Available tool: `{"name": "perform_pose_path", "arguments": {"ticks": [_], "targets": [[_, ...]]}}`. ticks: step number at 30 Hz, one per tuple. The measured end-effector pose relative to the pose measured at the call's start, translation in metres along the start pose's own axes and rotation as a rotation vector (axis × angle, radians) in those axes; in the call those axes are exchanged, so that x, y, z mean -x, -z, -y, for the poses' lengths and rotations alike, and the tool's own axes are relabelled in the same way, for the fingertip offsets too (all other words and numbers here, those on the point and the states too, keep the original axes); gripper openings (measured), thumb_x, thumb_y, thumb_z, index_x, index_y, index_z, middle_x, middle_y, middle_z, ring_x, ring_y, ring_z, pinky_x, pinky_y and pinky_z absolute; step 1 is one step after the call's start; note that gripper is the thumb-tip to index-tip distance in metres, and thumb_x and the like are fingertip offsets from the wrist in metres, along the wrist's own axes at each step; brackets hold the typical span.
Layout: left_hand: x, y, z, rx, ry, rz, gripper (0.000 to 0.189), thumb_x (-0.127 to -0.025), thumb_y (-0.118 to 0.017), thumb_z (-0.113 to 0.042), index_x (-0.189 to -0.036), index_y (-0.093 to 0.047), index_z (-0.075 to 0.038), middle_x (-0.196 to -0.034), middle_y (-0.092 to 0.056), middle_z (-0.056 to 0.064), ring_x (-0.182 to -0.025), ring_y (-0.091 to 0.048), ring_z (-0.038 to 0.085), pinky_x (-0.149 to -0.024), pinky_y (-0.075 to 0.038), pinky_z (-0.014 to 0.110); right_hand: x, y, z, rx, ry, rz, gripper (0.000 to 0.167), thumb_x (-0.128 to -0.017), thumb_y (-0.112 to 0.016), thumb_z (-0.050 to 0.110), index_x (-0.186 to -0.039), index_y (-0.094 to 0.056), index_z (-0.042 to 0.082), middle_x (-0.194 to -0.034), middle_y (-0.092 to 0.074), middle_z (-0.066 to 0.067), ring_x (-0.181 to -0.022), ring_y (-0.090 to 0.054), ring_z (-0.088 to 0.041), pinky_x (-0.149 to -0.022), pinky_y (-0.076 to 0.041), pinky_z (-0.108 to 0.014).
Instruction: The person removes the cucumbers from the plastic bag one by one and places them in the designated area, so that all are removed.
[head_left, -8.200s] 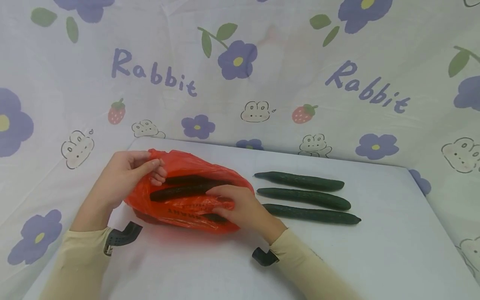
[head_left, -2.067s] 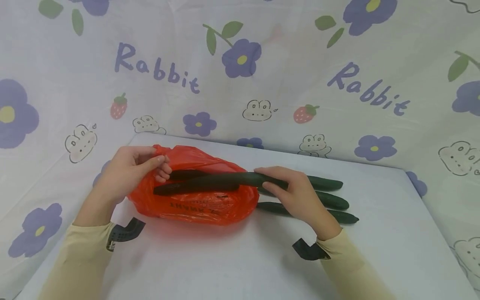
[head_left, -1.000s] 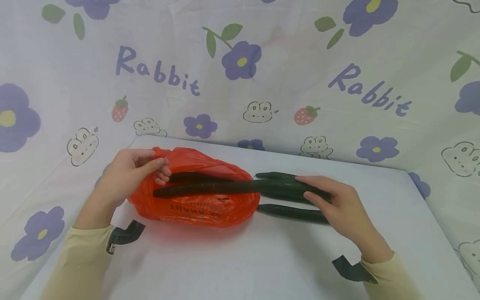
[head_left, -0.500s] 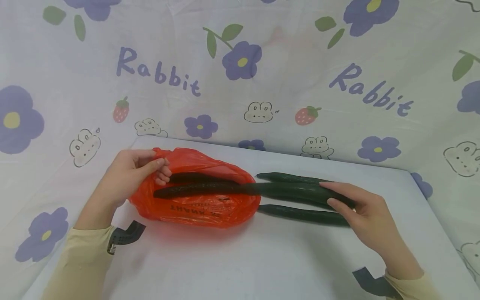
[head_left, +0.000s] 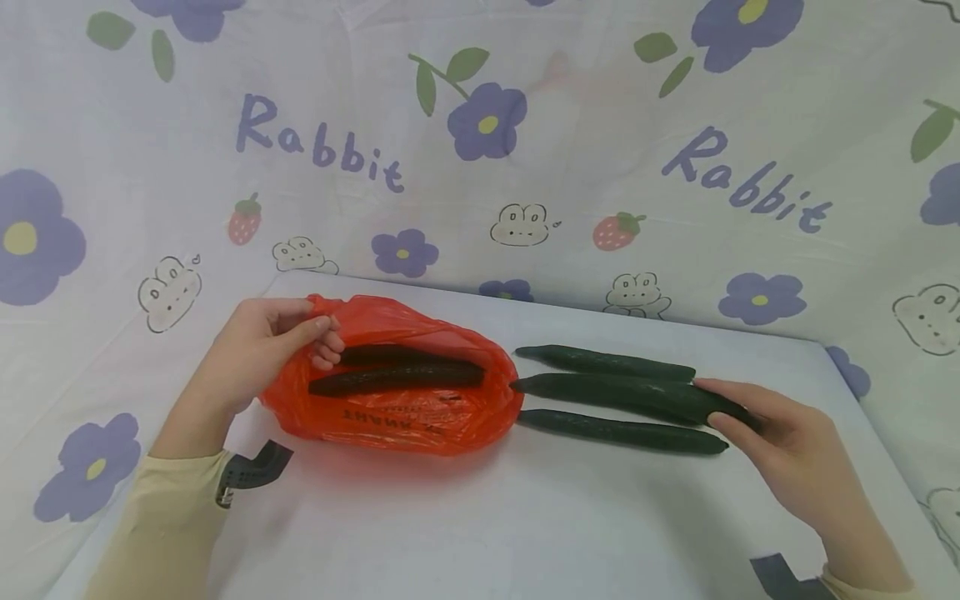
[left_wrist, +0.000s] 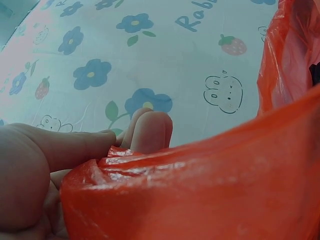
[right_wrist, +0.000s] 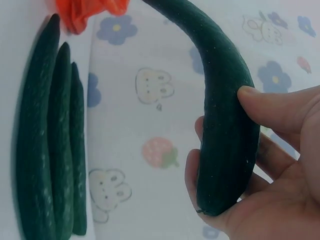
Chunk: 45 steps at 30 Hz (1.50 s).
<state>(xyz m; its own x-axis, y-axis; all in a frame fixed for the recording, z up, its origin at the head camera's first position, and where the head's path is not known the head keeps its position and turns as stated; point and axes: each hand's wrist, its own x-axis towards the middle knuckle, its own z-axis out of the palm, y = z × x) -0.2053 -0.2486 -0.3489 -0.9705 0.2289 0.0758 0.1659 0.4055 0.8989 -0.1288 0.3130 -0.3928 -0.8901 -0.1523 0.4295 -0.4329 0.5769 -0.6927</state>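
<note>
In the head view, my left hand (head_left: 273, 346) pinches the rim of a red plastic bag (head_left: 405, 429) between thumb and fingers; the left wrist view shows the bunched film (left_wrist: 135, 165). Two dark green cucumbers (head_left: 390, 379) show inside the bag's mouth. On the right, my right hand (head_left: 795, 450) grips the thick end of another cucumber (right_wrist: 227, 115), which points left toward the bag. It is raised above the table and overlaps the middle one of three cucumbers lying side by side. The far cucumber (head_left: 600, 361) and near cucumber (head_left: 618, 431) lie in plain sight.
A white table (head_left: 525, 533) carries everything. Behind it hangs a pale cloth (head_left: 570, 150) printed with flowers, rabbits and strawberries. The row of cucumbers lies just right of the bag. Dark wrist mounts (head_left: 255, 467) stick out from the sleeves.
My right hand has drawn the cucumber rightward from over the bag's mouth to over the row. Earlier, that hand was at the bag's right side. The left hand keeps holding the rim.
</note>
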Motion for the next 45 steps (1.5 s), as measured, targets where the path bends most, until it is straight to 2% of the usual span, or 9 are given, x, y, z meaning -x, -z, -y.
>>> {"name": "perform_pose_path", "arguments": {"ticks": [12, 15, 22, 29, 35, 39, 45], "targets": [[0.0, -0.001, 0.001, 0.002, 0.0, -0.002, 0.024, -0.11, -0.066, -0.016, -0.12, -0.074, 0.005, -0.101, -0.077, 0.018, -0.087, -0.078, 0.026, -0.084, -0.064, 0.028, 0.017, 0.011, -0.018, 0.028, -0.076, 0.019, 0.044, -0.093, -0.079, -0.012, -0.135, -0.074, 0.001, -0.126, -0.075, 0.015, -0.109, -0.069, 0.003, -0.087, -0.055, -0.011], [0.0, -0.002, 0.001, 0.008, -0.002, -0.002, 0.024, -0.11, -0.066, -0.017, -0.12, -0.074, 0.005, -0.101, -0.077, 0.018, -0.087, -0.078, 0.026, -0.084, -0.064, 0.029, 0.021, 0.01, -0.022, 0.007, -0.082, 0.034, 0.044, -0.093, -0.079, -0.012, -0.135, -0.074, 0.001, -0.125, -0.076, 0.011, -0.109, -0.071, 0.001, -0.088, -0.056, -0.012], [-0.001, -0.002, 0.002, 0.023, -0.013, 0.001, 0.023, -0.11, -0.067, -0.015, -0.117, -0.074, 0.005, -0.099, -0.076, 0.019, -0.087, -0.078, 0.027, -0.083, -0.065, 0.03, 0.023, -0.003, -0.031, 0.005, -0.058, 0.084, 0.042, -0.094, -0.079, -0.01, -0.133, -0.076, 0.005, -0.128, -0.076, 0.008, -0.119, -0.066, 0.004, -0.093, -0.053, -0.011], [-0.002, -0.002, 0.002, 0.015, -0.01, 0.002, 0.023, -0.11, -0.066, -0.014, -0.118, -0.074, 0.006, -0.099, -0.076, 0.019, -0.086, -0.078, 0.027, -0.082, -0.065, 0.03, 0.026, -0.018, -0.036, 0.028, -0.049, 0.13, 0.04, -0.095, -0.081, -0.003, -0.133, -0.078, 0.011, -0.125, -0.077, 0.006, -0.116, -0.067, 0.004, -0.092, -0.052, -0.011], [-0.002, -0.002, 0.002, 0.009, 0.0, -0.001, 0.023, -0.11, -0.066, -0.016, -0.119, -0.074, 0.005, -0.099, -0.077, 0.018, -0.087, -0.078, 0.026, -0.083, -0.064, 0.029, 0.028, -0.029, -0.042, 0.101, -0.039, 0.188, 0.04, -0.096, -0.083, 0.005, -0.132, -0.079, 0.02, -0.125, -0.077, 0.003, -0.116, -0.065, 0.005, -0.09, -0.051, -0.01], [-0.002, -0.001, 0.001, -0.001, 0.007, -0.003, 0.024, -0.11, -0.067, -0.017, -0.119, -0.074, 0.004, -0.1, -0.077, 0.018, -0.087, -0.078, 0.026, -0.083, -0.064, 0.029, 0.031, -0.032, -0.049, 0.193, -0.039, 0.202, 0.04, -0.093, -0.087, 0.011, -0.13, -0.08, 0.026, -0.124, -0.077, 0.005, -0.119, -0.062, 0.007, -0.095, -0.045, -0.006], [-0.003, -0.002, 0.003, -0.011, 0.021, 0.004, 0.026, -0.111, -0.066, -0.018, -0.122, -0.074, 0.004, -0.101, -0.077, 0.017, -0.088, -0.078, 0.026, -0.084, -0.064, 0.028, 0.034, -0.033, -0.057, 0.272, -0.03, 0.187, 0.04, -0.091, -0.09, 0.013, -0.127, -0.081, 0.028, -0.122, -0.078, 0.005, -0.121, -0.066, -0.004, -0.098, -0.037, -0.003]]}}
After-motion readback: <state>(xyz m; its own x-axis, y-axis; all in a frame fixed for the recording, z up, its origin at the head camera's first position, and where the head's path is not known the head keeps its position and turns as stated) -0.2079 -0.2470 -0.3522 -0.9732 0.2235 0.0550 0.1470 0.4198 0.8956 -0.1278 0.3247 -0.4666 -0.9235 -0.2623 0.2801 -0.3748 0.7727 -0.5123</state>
